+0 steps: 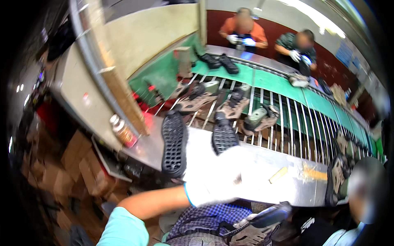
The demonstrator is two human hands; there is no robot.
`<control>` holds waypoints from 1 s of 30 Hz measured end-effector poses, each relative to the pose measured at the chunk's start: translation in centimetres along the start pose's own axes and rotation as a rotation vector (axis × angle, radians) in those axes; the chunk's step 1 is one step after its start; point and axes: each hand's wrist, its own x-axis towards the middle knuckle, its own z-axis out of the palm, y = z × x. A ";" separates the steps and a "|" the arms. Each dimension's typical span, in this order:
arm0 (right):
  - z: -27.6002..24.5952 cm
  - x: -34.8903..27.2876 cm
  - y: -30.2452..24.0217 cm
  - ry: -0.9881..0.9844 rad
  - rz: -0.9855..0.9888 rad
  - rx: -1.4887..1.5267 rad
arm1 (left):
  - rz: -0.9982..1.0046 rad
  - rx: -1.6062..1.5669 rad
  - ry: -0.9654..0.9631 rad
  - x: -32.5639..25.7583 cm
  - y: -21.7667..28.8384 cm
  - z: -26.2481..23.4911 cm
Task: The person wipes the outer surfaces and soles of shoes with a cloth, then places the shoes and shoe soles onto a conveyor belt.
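Observation:
My left hand [215, 180], in a white glove with a blue cuff, reaches over the near metal ledge of the bench. Glare washes out its fingers. Its far end meets the lower end of a black shoe sole [225, 137] with a grid of hollows; whether it grips the sole I cannot tell. A second black sole [174, 143] stands to the left, beside the glove. A beige and grey shoe [254, 229] with a dark sole lies tilted at my checked lap. My right hand is not in view.
Beige shoes [236, 102] sit on the conveyor's metal rollers [289, 127]. A spray can [122, 130] stands by the wooden post. Cardboard boxes [84, 164] are piled at lower left. One co-worker [365, 192] is close at right; two gloved people [244, 30] work across the bench.

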 end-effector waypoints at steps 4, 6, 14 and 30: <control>-0.6 1.2 2.6 -0.129 0.171 0.145 | -0.053 0.446 0.320 4.9 -12.2 -3.7; -0.9 1.9 3.6 -0.177 0.216 0.193 | -0.274 0.547 0.272 5.4 -16.4 -4.5; -1.4 1.4 2.0 -0.250 0.169 0.403 | -0.216 0.078 0.098 7.0 -16.3 -5.0; 0.7 -1.5 7.3 0.003 0.002 0.188 | -0.226 -0.753 -0.451 1.0 -7.6 5.7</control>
